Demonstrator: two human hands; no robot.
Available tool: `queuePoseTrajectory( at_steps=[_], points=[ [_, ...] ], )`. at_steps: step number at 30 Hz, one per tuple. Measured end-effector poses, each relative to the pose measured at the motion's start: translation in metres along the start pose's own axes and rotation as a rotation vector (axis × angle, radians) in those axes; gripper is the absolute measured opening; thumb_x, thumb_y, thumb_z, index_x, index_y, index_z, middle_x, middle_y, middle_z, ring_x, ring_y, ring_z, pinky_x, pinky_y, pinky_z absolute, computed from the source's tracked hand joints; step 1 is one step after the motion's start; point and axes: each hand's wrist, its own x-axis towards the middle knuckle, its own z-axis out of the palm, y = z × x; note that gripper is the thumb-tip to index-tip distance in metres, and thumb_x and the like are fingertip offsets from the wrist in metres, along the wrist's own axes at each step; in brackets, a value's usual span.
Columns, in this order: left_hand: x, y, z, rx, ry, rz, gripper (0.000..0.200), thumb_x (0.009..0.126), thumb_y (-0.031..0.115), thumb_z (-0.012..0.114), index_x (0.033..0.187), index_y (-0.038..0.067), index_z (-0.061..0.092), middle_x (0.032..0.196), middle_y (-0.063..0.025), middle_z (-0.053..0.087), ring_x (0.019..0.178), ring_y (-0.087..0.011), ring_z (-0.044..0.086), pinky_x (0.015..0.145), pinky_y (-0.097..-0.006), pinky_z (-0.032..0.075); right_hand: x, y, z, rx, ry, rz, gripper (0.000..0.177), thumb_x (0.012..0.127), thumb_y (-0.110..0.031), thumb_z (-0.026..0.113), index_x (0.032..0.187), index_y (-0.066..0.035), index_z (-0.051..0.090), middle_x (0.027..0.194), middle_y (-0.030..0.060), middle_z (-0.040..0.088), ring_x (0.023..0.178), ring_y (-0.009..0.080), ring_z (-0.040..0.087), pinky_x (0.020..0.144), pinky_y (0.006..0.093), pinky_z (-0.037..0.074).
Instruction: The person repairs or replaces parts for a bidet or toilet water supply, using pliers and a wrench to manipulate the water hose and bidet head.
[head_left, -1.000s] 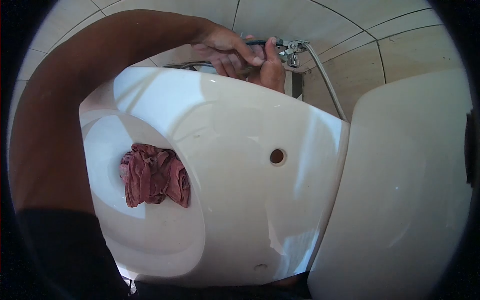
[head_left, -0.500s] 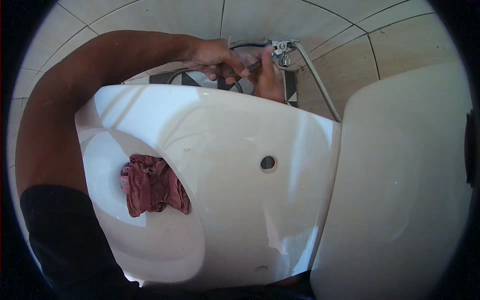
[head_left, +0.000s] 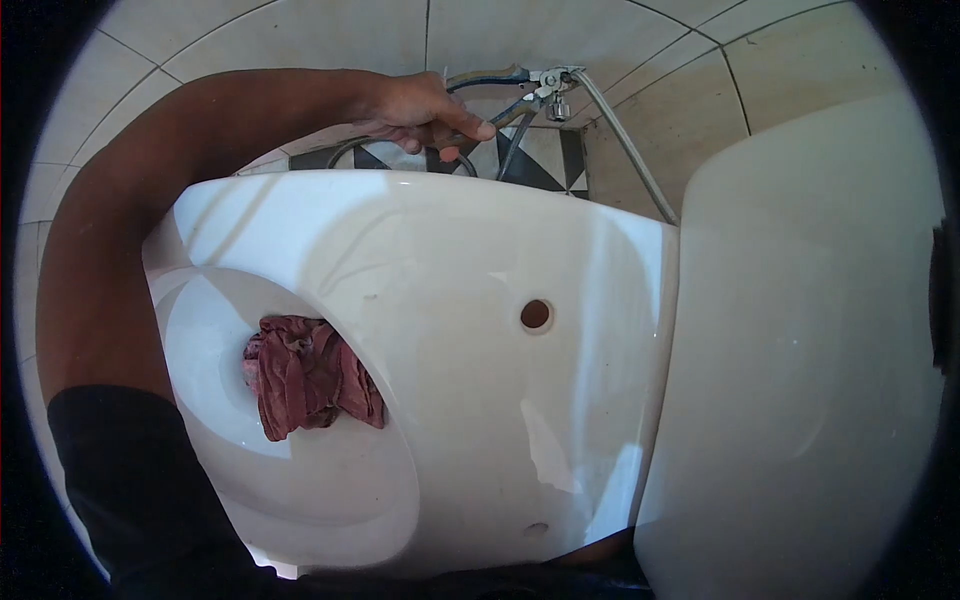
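head view: left hand (head_left: pixel 420 108) clasps pliers (head_left: pixel 508 110), whose tip meets the valve (head_left: pixel 556 96) beyond.

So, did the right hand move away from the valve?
Yes: down from the valve, out of sight behind the bowl; left hand keeps the pliers.

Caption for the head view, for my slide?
Left hand grips pliers at the wall valve beyond a toilet bowl with a red rag inside.

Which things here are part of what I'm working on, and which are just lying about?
In use: left hand, pliers, wall valve, hose.
Lying about: red rag in toilet bowl, cistern.
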Motion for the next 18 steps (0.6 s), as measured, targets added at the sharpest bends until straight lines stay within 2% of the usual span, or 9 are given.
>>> queuePoseTrajectory(
  at_steps=[13,15,16,18],
  points=[
    [-0.001,0.001,-0.001,-0.008,-0.019,0.010,0.048,0.081,0.050,0.081,0.101,0.009,0.067,0.069,-0.0053,0.067,0.051,-0.0049,0.047,0.046,-0.0244,0.033,0.047,-0.012,-0.025,-0.109,-0.187,0.057,0.036,0.102,-0.040,0.059,0.112,-0.006,0.067,0.086,0.0054,0.066,0.071,0.0146,0.060,0.064,0.0324,0.048],
    [-0.002,0.003,0.000,0.000,-0.007,0.026,0.056,0.081,0.048,0.081,0.110,0.002,0.068,0.074,-0.0068,0.068,0.046,-0.0048,0.038,0.044,-0.0250,0.032,0.055,-0.017,-0.026,-0.113,-0.220,0.069,0.035,0.102,-0.039,0.059,0.112,-0.006,0.068,0.084,0.0050,0.066,0.069,0.0140,0.059,0.062,0.0319,0.048],
    [-0.003,0.003,0.000,0.001,-0.005,0.025,0.056,0.081,0.048,0.081,0.110,0.002,0.068,0.074,-0.0068,0.068,0.046,-0.0048,0.038,0.044,-0.0250,0.032,0.059,-0.020,-0.026,-0.116,-0.238,0.073,0.035,0.102,-0.038,0.059,0.111,-0.006,0.068,0.083,0.0047,0.066,0.068,0.0137,0.059,0.062,0.0316,0.048],
    [-0.003,0.002,0.000,0.002,0.004,0.009,0.047,0.081,0.048,0.081,0.103,0.009,0.067,0.070,-0.0054,0.067,0.051,-0.0054,0.047,0.046,-0.0256,0.032,0.067,-0.029,-0.024,-0.112,-0.266,0.072,0.033,0.102,-0.038,0.059,0.111,-0.007,0.068,0.081,0.0043,0.065,0.066,0.0131,0.059,0.060,0.0311,0.048]
  ],
)
